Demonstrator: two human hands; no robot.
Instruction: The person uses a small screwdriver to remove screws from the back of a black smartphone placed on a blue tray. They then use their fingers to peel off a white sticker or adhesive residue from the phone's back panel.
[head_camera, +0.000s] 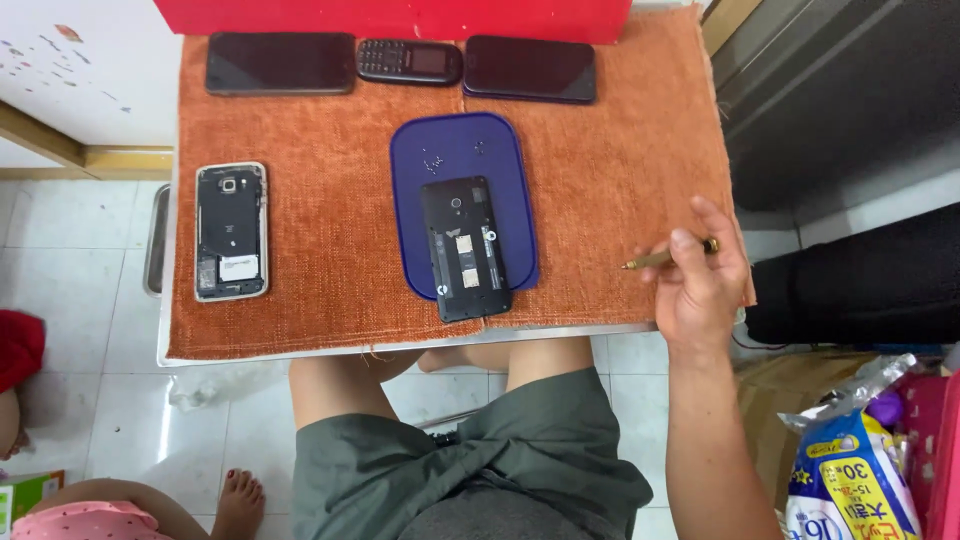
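Right hand (700, 285) raised beside orange mat (320, 200), grip pinched tight around slim brass screwdriver (665, 257).

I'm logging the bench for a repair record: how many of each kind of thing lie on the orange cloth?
Intact dark smartphones: 2
Black keypad phone: 1
Opened phones with backs off: 2
Blue plastic tray: 1
Total: 6
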